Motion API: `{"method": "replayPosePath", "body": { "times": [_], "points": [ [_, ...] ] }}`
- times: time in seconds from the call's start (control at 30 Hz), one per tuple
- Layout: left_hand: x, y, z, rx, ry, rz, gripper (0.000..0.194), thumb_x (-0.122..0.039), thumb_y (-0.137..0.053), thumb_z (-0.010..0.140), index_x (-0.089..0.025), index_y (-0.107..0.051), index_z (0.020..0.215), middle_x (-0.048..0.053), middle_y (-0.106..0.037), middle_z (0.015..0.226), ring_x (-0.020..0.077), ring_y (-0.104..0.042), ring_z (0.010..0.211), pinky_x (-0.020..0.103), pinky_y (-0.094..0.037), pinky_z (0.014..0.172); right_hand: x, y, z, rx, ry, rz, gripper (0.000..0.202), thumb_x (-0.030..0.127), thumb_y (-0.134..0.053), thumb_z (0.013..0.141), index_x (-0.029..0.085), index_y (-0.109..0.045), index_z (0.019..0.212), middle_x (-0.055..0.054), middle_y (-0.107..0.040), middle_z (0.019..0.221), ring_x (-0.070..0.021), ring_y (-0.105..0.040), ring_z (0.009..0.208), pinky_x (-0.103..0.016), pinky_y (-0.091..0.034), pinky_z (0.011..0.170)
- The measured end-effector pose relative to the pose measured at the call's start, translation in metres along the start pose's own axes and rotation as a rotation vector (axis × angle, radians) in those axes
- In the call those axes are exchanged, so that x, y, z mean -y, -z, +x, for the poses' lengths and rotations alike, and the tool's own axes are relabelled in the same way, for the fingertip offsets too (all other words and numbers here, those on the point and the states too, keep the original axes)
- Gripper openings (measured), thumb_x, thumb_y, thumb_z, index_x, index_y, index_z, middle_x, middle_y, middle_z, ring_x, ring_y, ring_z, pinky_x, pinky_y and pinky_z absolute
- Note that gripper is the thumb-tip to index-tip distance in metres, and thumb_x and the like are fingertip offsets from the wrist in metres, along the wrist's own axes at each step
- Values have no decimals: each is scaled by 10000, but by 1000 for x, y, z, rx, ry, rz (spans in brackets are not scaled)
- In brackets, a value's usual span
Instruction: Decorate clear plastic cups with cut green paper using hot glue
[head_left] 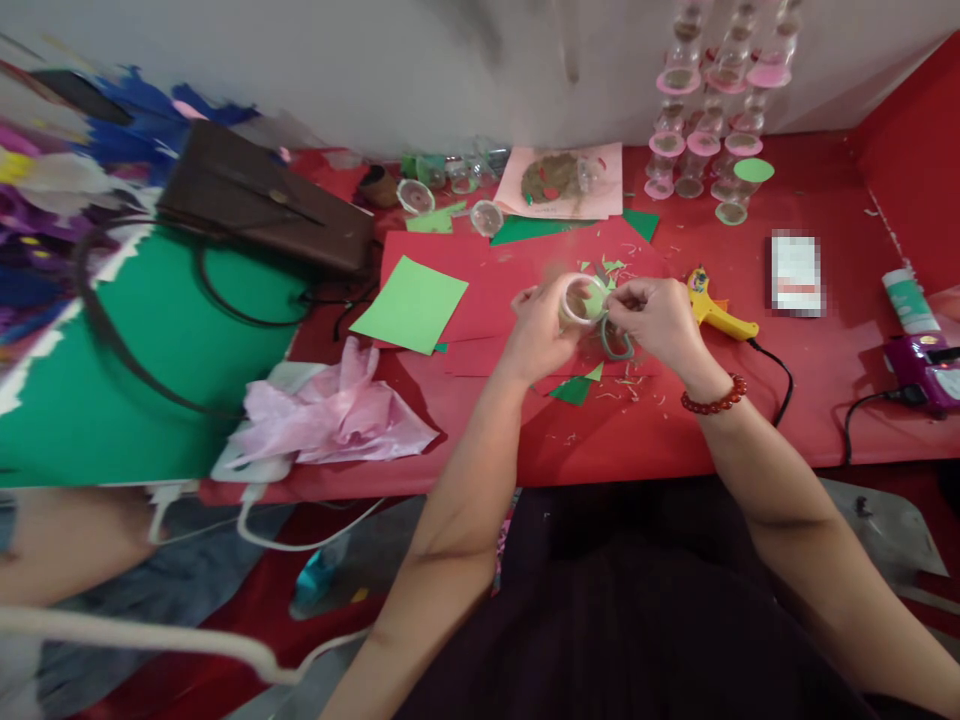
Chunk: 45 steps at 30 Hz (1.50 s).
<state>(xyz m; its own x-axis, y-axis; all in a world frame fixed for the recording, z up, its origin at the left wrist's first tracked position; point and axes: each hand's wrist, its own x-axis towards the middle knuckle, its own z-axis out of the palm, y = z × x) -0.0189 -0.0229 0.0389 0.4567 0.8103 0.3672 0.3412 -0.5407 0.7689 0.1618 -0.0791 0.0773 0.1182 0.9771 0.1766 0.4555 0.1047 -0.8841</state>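
My left hand (544, 325) is wrapped round a clear plastic cup (582, 300), its open rim tilted up toward me. Something light green shows inside the cup. At the cup's right rim, the fingers of my right hand (651, 312) are pinched together; what lies between them is too small to make out. A red bead bracelet (714, 396) circles my right wrist. Just under the hands, a grey-green scissors handle (618, 345) shows in part. Green paper scraps (613, 268) are strewn behind the cup, and a dark green piece (573, 389) lies in front of it.
A yellow glue gun (718, 308) lies right of my hand, its cord trailing forward. Stacked plastic cups (679, 110) stand at the back. Left are a light green sheet (411, 303), pink wrapping (337, 415) and a brown bag (262, 205). Another person's arm (82, 540) shows lower left.
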Motion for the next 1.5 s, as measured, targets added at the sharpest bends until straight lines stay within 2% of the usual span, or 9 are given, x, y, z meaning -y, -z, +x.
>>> {"method": "replayPosePath", "body": {
  "times": [0.13,0.33,0.47,0.67,0.83,0.97,1.03,1.2,1.5],
  "points": [
    [1,0,0,2,24,-45,444,-267,-825,811,-256,-627,1207,78,-746,1163,268,-712,1119,477,-541,1052,-3,-4,0,6,23,28,108,166,-612,759,195,-615,654,22,-591,582,-111,-530,585,-264,-395,585],
    [-2,6,2,-15,47,-117,483,-402,-897,750,-248,-590,1089,51,-729,1039,227,-712,1013,384,-562,927,-2,-7,-1,44,41,74,95,204,-602,821,206,-632,730,32,-599,605,-96,-496,544,-254,-387,563],
    [-2,7,2,-28,37,-159,423,-374,-866,766,-247,-588,1057,43,-717,1007,210,-698,1009,371,-554,932,-2,-9,0,2,70,79,130,219,-599,861,209,-612,731,29,-585,637,-97,-481,588,-254,-397,596],
    [-10,10,1,69,50,-227,362,-300,-822,756,-229,-606,1038,53,-723,1042,206,-694,988,363,-568,904,-4,-8,2,-56,54,88,170,295,-591,950,225,-574,796,26,-572,677,-106,-507,615,-256,-416,609],
    [-11,11,1,43,56,-239,381,-310,-834,736,-225,-609,1032,59,-721,1036,209,-689,993,357,-567,905,-7,-4,2,-51,13,104,279,356,-494,1043,239,-523,791,26,-555,644,-108,-520,556,-270,-440,604],
    [-7,12,1,58,63,-229,376,-346,-832,755,-227,-612,1036,58,-724,1040,210,-689,989,357,-569,886,-7,-3,3,-15,101,109,56,285,-609,941,233,-612,921,-6,-677,838,-130,-629,744,-277,-505,701],
    [-6,13,2,71,60,-222,374,-373,-833,767,-228,-618,1037,54,-726,1043,202,-690,983,348,-566,885,-5,-2,3,37,133,126,82,244,-633,878,225,-645,957,-14,-701,901,-138,-649,807,-288,-528,741],
    [-6,15,1,93,47,-212,375,-405,-844,764,-237,-628,1021,45,-739,1035,185,-693,945,324,-560,851,-1,1,1,185,94,230,219,233,-672,800,206,-674,1018,4,-704,827,-123,-657,733,-286,-547,715],
    [-12,16,-1,142,39,-178,340,-329,-813,756,-228,-643,1033,45,-753,1036,193,-704,933,337,-559,845,-6,0,2,220,54,306,228,255,-723,751,203,-683,969,23,-681,755,-117,-660,718,-279,-564,710]
  ]
}}
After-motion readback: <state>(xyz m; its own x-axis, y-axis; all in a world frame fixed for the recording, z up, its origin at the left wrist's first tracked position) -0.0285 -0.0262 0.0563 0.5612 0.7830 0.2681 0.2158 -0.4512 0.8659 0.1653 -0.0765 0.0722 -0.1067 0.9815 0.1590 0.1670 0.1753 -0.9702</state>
